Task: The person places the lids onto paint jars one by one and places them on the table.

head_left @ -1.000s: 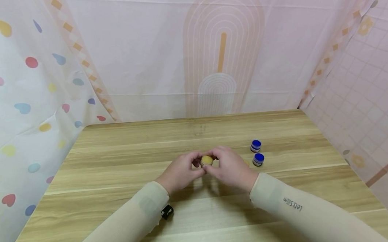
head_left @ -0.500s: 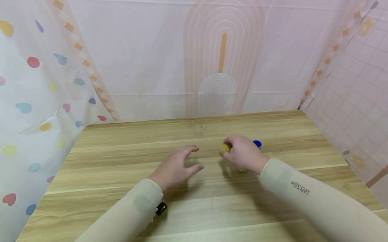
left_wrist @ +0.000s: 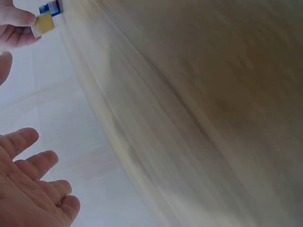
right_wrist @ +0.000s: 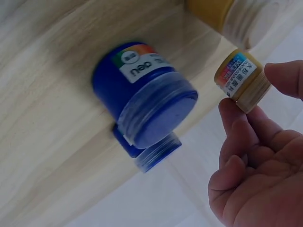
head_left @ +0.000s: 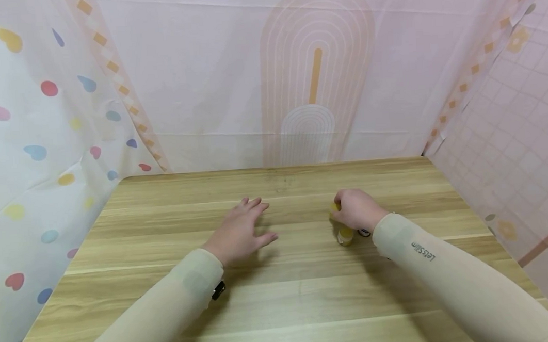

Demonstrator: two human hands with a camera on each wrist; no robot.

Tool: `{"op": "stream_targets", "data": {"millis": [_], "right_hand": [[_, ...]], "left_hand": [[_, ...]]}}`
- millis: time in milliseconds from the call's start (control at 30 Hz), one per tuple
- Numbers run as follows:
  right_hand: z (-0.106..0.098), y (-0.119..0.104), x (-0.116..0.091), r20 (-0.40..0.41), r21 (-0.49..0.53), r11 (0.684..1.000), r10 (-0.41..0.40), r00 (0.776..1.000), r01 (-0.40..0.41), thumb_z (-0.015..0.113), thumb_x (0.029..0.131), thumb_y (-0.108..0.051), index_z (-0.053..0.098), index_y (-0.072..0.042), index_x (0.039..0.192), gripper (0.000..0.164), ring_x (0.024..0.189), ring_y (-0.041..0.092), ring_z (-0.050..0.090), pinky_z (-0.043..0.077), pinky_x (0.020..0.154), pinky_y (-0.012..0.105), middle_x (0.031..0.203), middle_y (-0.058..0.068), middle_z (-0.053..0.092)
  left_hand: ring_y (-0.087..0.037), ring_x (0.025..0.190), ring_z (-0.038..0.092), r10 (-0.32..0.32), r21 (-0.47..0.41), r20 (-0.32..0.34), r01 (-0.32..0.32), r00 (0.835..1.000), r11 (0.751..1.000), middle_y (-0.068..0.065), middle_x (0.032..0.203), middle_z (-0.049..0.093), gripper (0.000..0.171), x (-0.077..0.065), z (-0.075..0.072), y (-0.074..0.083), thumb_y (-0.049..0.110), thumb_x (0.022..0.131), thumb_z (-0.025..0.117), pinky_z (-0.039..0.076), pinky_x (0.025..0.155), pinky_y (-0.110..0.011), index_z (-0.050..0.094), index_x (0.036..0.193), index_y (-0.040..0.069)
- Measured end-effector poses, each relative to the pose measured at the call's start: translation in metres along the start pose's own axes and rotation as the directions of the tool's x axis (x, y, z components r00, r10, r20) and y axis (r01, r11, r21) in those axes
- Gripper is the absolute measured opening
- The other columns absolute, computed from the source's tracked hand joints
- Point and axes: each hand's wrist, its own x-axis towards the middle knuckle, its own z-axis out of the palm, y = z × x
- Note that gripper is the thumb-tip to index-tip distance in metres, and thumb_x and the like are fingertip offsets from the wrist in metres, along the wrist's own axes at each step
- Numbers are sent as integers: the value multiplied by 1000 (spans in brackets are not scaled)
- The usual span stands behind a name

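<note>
My right hand (head_left: 360, 210) pinches a small ochre-yellow paint jar (right_wrist: 241, 78) between thumb and fingers, at the right of the table in the head view. The jar has a clear lid and a printed label. Just in front of that hand stands another yellow paint jar (head_left: 345, 236). Two blue paint jars with clear lids are close by in the right wrist view, a nearer one (right_wrist: 132, 82) and a farther one (right_wrist: 158, 152); from the head, the hand mostly hides them. My left hand (head_left: 240, 233) is left of centre, fingers spread and holding nothing.
All this is on a wood-grain table (head_left: 281, 305). A patterned cloth (head_left: 205, 92) hangs behind it, with more cloth at both sides. A small black item (head_left: 218, 290) shows beside the left sleeve.
Both hands were together on the yellow jar. My left hand has released it and drawn back left, spreading its fingers; my right hand has carried the jar rightward beside the other jars.
</note>
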Motion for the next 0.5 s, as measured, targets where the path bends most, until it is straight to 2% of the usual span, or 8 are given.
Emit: {"op": "stream_targets", "data": {"millis": [167,500], "right_hand": [[2,3,2,0,-31,999,12,1000,-12,67,102,-26,61,6,136,47,122,35,67,50,110,51,135,23,68],[9,11,6,7,-62,998,7,1000,-6,67,102,-24,62,6,136,45,123,37,67,51,109,52,135,23,68]], "left_hand": [[-48,160,19,-33,41,21,32,999,999,-19,172,29,87,0,-3,-6,57,96,69,16,129,-63,38,162,10],[-49,161,12,-77,54,49,74,996,996,-18,174,22,90,-1,-2,-14,61,97,67,13,129,-63,33,165,12]]}}
